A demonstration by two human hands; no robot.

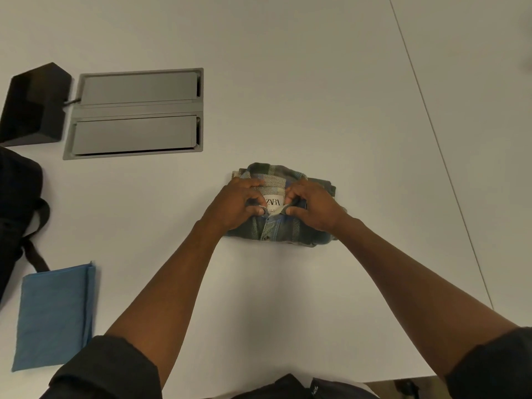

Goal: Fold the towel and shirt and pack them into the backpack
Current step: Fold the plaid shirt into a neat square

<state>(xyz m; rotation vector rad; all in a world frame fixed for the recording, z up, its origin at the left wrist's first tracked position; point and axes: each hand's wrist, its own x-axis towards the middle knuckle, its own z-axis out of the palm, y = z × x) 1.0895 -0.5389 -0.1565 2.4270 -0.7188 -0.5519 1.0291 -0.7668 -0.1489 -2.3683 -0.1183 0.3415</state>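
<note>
A plaid blue-green shirt (270, 229) lies folded into a small bundle in the middle of the white table (316, 82), its collar and white label facing up. My left hand (236, 205) pinches the left collar tip beside the label. The right collar tip is pinched by my right hand (313, 208). A folded blue towel (54, 315) lies flat near the table's left front edge. The black backpack (17, 214) sits at the far left, cut off by the frame, with a strap reaching toward the towel.
A grey recessed cable box (135, 113) with two lids is set into the table at the back left. A black block-shaped object (34, 105) stands beside it. A thin seam (440, 151) crosses the table on the right.
</note>
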